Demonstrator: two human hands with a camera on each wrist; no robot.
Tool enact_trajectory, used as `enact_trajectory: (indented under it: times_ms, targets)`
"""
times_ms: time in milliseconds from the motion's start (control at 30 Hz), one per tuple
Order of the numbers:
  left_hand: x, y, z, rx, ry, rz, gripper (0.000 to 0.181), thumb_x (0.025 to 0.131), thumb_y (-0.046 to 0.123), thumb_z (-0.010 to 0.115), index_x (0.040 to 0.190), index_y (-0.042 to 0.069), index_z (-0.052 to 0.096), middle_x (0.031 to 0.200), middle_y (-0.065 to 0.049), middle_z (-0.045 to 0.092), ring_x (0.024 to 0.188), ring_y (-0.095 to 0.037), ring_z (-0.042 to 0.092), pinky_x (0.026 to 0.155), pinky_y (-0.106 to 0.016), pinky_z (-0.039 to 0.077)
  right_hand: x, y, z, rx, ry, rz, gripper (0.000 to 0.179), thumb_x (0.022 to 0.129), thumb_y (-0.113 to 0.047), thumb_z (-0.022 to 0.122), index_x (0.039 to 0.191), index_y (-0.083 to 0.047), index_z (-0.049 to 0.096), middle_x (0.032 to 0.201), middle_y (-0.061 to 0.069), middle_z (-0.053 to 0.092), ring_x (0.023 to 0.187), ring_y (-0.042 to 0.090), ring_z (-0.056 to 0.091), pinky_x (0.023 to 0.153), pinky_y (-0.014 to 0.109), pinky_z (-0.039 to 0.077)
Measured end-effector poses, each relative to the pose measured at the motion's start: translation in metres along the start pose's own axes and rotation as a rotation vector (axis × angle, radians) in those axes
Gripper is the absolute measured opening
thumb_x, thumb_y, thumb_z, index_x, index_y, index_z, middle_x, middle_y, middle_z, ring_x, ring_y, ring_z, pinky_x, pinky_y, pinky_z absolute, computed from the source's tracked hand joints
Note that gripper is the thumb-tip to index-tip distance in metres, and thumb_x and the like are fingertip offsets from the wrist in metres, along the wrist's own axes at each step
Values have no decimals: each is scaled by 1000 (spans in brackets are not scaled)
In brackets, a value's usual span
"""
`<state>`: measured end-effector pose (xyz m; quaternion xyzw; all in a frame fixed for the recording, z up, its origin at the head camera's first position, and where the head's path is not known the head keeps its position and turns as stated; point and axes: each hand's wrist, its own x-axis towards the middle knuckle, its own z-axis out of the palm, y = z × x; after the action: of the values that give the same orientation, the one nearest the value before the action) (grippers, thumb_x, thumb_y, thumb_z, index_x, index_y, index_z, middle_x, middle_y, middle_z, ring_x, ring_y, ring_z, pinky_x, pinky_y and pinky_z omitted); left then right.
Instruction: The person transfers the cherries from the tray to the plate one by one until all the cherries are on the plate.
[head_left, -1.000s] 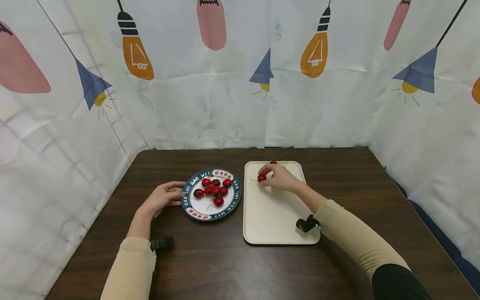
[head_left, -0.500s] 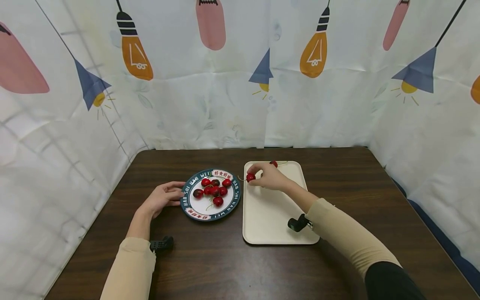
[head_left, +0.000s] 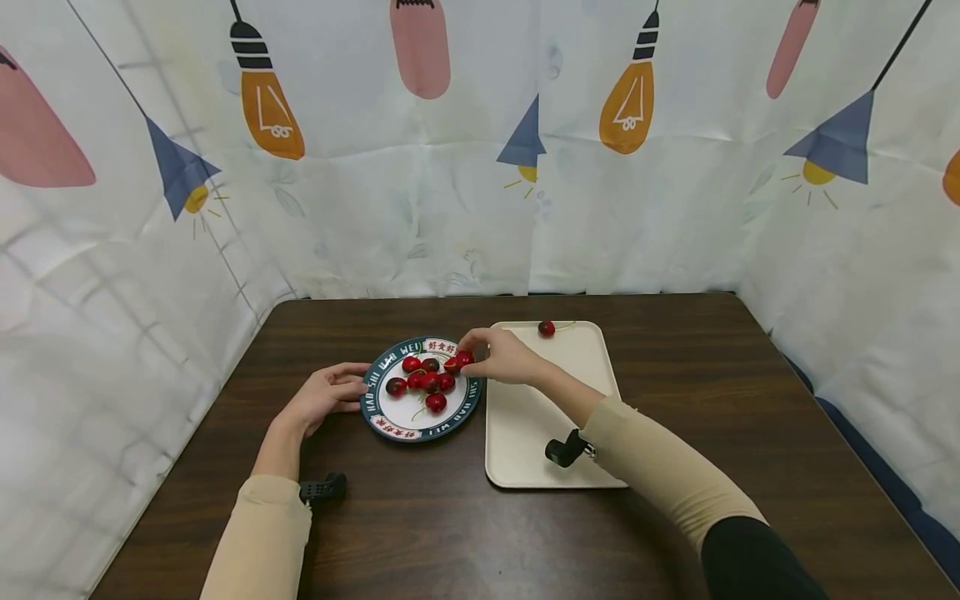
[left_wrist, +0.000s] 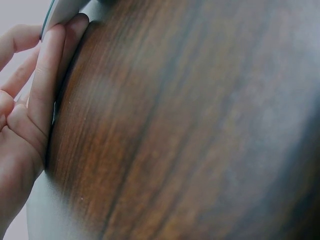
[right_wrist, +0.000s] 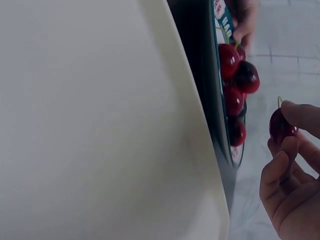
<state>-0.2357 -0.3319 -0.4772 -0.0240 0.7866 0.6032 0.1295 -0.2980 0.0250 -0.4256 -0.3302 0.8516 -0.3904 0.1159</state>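
Observation:
In the head view my right hand (head_left: pixel 508 357) pinches a dark red cherry (right_wrist: pixel 281 127) over the right rim of a round plate (head_left: pixel 400 410). The right wrist view shows this cherry between thumb and fingertips, apart from the other fruit, with its stem pointing up. Several cherries (head_left: pixel 417 380) lie in the middle of the plate, which is white with a teal patterned rim. My left hand (head_left: pixel 318 398) touches the plate's left rim with nearly straight fingers. In the left wrist view, fingertips (left_wrist: pixel 59 35) rest against the rim's underside.
Right of the plate lies a cream rectangular tray (head_left: pixel 536 425), partly under my right forearm. One cherry (head_left: pixel 547 329) with a stem sits at its far edge. Both stand on a dark wooden table (head_left: pixel 420 517). Patterned white curtains (head_left: pixel 450 217) surround the table's back and sides.
My right hand has moved left from above the tray to the plate, carrying the cherry. The cherry at the tray's far edge is now fully visible. My left hand stays at the rim.

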Motion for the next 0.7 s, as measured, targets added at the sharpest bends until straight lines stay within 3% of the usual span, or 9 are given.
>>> enact_trajectory:
  times_ms: [367, 700]
  targets:
    - [0, -1, -1, 6, 10, 3, 58, 101, 15, 67, 152, -2, 44, 121, -15, 67, 97, -15, 69, 85, -33, 60, 13, -18, 22, 24, -40, -29, 33, 90, -20, 80, 120, -13, 69, 116, 2, 69, 108, 20, 59, 91, 29, 53]
    - [-1, -1, 0, 0, 6, 10, 58, 101, 15, 67, 151, -2, 44, 121, -16, 67, 98, -15, 69, 85, -33, 60, 16, -20, 37, -3, -84, -34, 27, 91, -18, 80, 115, -12, 69, 112, 0, 71, 105, 18, 62, 92, 27, 51]
